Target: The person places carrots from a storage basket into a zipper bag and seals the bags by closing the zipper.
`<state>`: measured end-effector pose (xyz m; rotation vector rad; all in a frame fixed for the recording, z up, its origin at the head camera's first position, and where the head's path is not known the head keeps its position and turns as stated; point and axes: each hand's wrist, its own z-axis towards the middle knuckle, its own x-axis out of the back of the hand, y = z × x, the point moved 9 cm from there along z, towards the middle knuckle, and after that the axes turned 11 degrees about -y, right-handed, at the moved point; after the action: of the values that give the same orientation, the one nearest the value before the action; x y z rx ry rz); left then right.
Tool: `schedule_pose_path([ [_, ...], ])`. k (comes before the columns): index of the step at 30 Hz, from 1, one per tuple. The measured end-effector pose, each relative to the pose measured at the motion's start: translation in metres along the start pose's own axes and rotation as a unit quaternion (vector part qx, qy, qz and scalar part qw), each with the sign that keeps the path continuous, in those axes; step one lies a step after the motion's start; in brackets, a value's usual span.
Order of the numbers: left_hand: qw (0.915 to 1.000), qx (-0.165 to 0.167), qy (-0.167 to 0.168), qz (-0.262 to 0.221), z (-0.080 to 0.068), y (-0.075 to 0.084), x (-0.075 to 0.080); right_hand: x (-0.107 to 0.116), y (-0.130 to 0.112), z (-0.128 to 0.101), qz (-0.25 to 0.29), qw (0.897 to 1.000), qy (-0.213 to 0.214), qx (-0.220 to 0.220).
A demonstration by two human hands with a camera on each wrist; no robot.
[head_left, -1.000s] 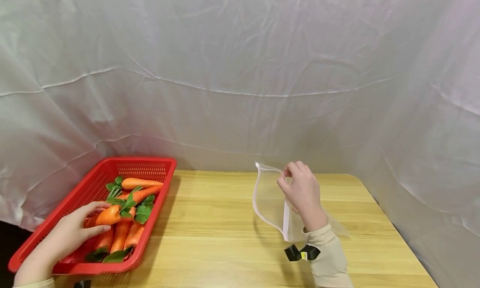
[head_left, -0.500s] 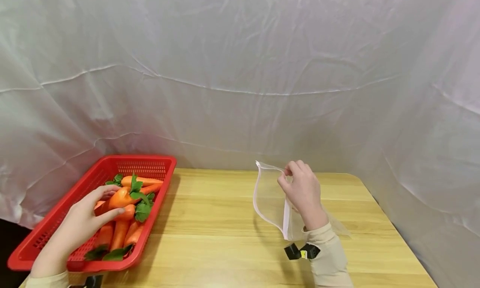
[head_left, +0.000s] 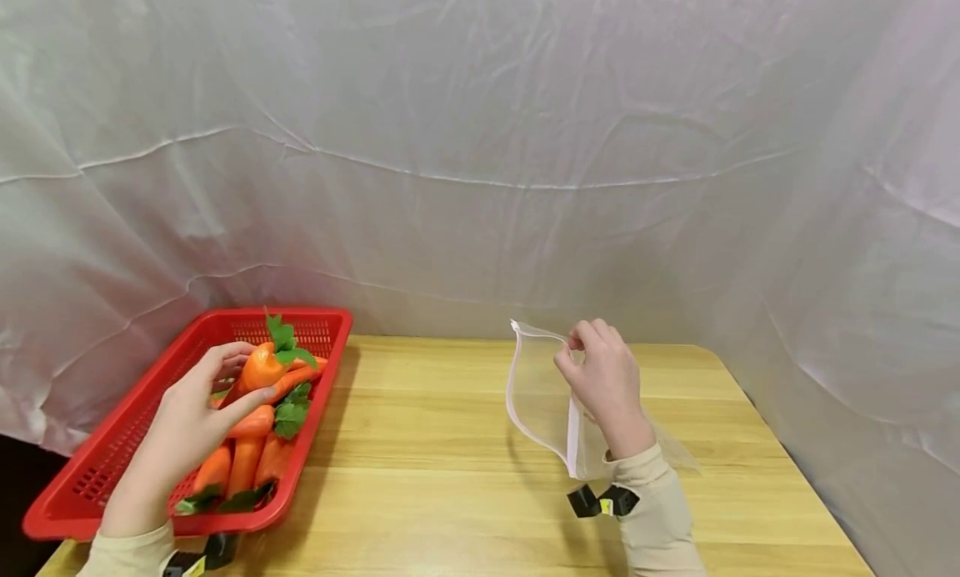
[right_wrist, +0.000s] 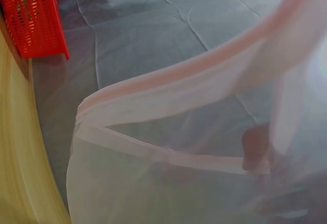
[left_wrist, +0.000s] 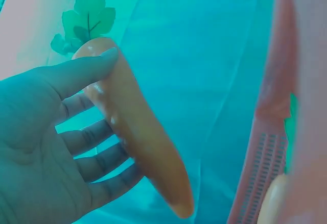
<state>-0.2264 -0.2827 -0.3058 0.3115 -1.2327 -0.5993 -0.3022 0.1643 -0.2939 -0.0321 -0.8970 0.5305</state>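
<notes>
My left hand holds an orange carrot with green leaves, thumb on one side and fingers on the other. It is raised over the red basket. In the left wrist view the carrot slants downward, its leafy top by the thumb tip. More carrots lie beneath in the basket. On the right, my right hand pinches the top edge of a clear zip bag with a pale pink border. The bag's mouth gapes toward the basket. Up close, the right wrist view shows the bag's pink edge.
A wooden table carries the basket at its left end. Grey-white cloth hangs behind and around it. Black wrist cameras sit on both sleeves.
My left hand has lifted the carrot from the pile and moved it up and to the right, its leaves swinging upright. My right hand and the zip bag have stayed in place.
</notes>
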Motion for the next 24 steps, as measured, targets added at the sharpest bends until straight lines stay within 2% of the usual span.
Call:
schedule_pose_path([
  [9,0.9995,-0.009,0.002,-0.031,0.005,0.021,-0.008,0.0,0.001,0.0,-0.001,1.0,0.001,0.002],
  [18,0.9974,0.014,-0.013,-0.07,0.015,0.037,-0.02,0.0,0.001,0.0,-0.002,1.0,-0.004,-0.001],
  [24,0.995,0.013,0.003,-0.099,0.025,0.048,-0.027,-0.001,0.001,0.0,-0.003,1.0,-0.003,0.0],
])
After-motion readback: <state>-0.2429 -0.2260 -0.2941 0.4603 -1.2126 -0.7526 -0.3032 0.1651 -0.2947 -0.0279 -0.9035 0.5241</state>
